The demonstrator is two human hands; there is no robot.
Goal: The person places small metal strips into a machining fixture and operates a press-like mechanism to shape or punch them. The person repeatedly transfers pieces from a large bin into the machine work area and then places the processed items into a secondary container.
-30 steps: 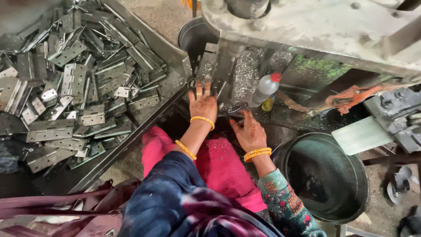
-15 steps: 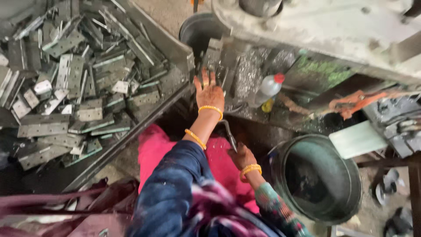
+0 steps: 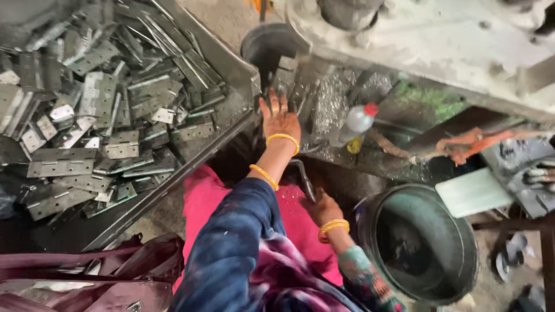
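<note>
Steel hinges [image 3: 87,121] fill the tray [image 3: 231,63], seemingly unworked. Left hand [image 3: 280,117] lies spread and empty by the press [image 3: 416,40]; right hand [image 3: 321,208] clasps a dark lever [image 3: 303,178] over the lap.

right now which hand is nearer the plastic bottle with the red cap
Left. The left hand lies spread just beside the plastic bottle; the right hand is lower, near the person's lap, holding a dark handle.

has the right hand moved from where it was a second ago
Yes. The right hand has pulled back from the machine bed near the clear plastic bottle with the red cap toward the pink lap, gripping a dark metal lever.
</note>
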